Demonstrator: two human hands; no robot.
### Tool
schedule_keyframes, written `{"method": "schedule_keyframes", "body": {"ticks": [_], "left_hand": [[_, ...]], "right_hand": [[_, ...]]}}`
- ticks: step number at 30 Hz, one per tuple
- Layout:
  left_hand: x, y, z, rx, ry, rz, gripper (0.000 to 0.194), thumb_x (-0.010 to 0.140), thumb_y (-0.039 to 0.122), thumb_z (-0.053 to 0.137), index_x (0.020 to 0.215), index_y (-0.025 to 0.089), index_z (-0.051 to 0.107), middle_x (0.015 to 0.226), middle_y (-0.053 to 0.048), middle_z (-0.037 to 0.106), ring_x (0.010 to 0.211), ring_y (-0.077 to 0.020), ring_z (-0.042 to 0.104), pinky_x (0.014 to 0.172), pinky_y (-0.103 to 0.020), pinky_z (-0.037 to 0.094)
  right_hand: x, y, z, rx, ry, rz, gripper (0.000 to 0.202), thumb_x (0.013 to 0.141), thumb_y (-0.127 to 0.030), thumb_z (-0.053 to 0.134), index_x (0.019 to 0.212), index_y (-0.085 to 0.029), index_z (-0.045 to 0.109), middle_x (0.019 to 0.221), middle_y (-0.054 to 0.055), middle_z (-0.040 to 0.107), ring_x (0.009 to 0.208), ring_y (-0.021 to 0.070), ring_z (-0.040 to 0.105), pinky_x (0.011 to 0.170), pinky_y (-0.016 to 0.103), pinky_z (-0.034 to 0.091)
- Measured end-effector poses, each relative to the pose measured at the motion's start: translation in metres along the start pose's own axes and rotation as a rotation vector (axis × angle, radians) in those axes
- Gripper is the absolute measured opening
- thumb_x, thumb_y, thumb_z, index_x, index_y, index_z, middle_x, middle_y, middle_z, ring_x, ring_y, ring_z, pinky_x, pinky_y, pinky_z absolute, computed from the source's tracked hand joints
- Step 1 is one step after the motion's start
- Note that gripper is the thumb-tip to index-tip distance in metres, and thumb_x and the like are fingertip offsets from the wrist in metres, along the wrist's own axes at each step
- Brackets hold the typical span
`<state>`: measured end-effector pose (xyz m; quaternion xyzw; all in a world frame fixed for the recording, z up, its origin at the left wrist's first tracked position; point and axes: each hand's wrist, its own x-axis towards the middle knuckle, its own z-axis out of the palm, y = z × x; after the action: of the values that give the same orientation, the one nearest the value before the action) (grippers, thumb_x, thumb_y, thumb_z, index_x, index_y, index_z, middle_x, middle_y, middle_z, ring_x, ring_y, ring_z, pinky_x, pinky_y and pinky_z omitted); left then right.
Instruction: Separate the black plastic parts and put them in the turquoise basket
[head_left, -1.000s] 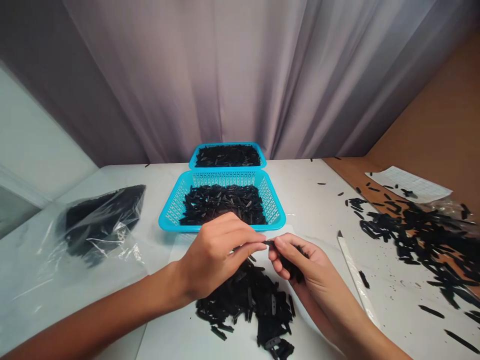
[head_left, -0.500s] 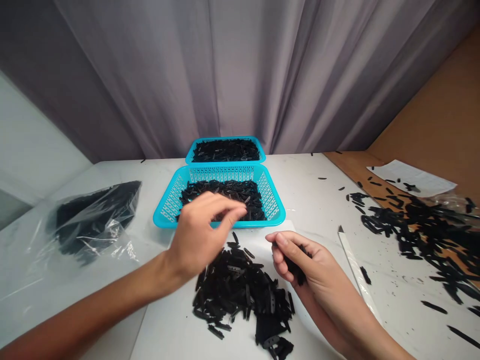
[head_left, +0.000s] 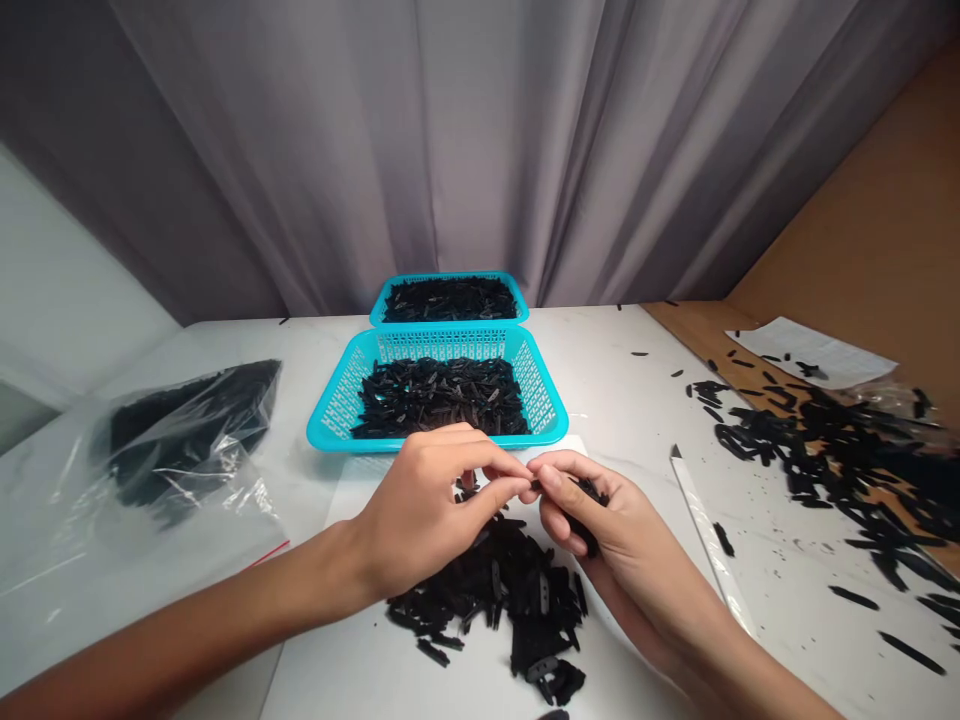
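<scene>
Black strips [head_left: 587, 535] clamped in the right hand [head_left: 626, 520] are best held steady, the left hand [head_left: 416, 505] being pinched together alongside.

Your right hand [head_left: 600, 510] cups small black pieces [head_left: 589, 520]; fingertips of your left hand [head_left: 435, 500] meet its fingertips. Loose black pile [head_left: 502, 580] below, on white sheet [head_left: 337, 640]. Ahead of you: blue basket [head_left: 439, 443], part-filled with black pieces; second basket [head_left: 450, 325] behind. Clear bag [head_left: 195, 430] to your left. Narrow white-handled knife [head_left: 709, 540] right.
</scene>
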<state>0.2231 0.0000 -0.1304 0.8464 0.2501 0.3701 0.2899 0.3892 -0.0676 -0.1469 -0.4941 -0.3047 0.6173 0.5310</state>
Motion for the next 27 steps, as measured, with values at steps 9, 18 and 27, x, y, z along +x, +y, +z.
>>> {"method": "schedule_keyframes", "body": {"ticks": [9, 18, 27], "left_hand": [[-0.003, 0.000, 0.004, 0.013, -0.004, 0.032, 0.010, 0.084, 0.015, 0.073, 0.093, 0.018, 0.076, 0.087, 0.001, 0.077, 0.075, -0.0119, 0.063, 0.067, -0.025, 0.049], [-0.001, 0.001, 0.000, 0.010, 0.120, 0.019, 0.007, 0.085, 0.014, 0.072, 0.090, 0.017, 0.077, 0.079, -0.001, 0.077, 0.068, -0.0118, 0.063, 0.058, -0.024, 0.048], [0.007, -0.015, -0.011, 0.332, 0.269, 0.121, 0.016, 0.089, 0.014, 0.066, 0.104, 0.014, 0.072, 0.098, -0.005, 0.076, 0.089, -0.0176, 0.065, 0.081, -0.032, 0.052]], "right_hand": [[-0.001, 0.005, -0.002, -0.162, 0.045, -0.132, 0.032, 0.083, -0.051, 0.072, 0.088, -0.020, 0.070, 0.053, -0.005, 0.049, 0.052, 0.0116, 0.036, 0.052, 0.027, 0.025], [0.000, -0.001, -0.007, -0.239, 0.052, -0.149, 0.035, 0.086, -0.053, 0.067, 0.078, -0.020, 0.071, 0.054, -0.003, 0.046, 0.056, 0.0135, 0.034, 0.057, 0.030, 0.024], [-0.005, -0.008, -0.002, 0.014, 0.030, -0.015, 0.030, 0.088, -0.047, 0.068, 0.078, -0.018, 0.070, 0.062, -0.002, 0.054, 0.055, 0.0104, 0.030, 0.057, 0.026, 0.026]]}}
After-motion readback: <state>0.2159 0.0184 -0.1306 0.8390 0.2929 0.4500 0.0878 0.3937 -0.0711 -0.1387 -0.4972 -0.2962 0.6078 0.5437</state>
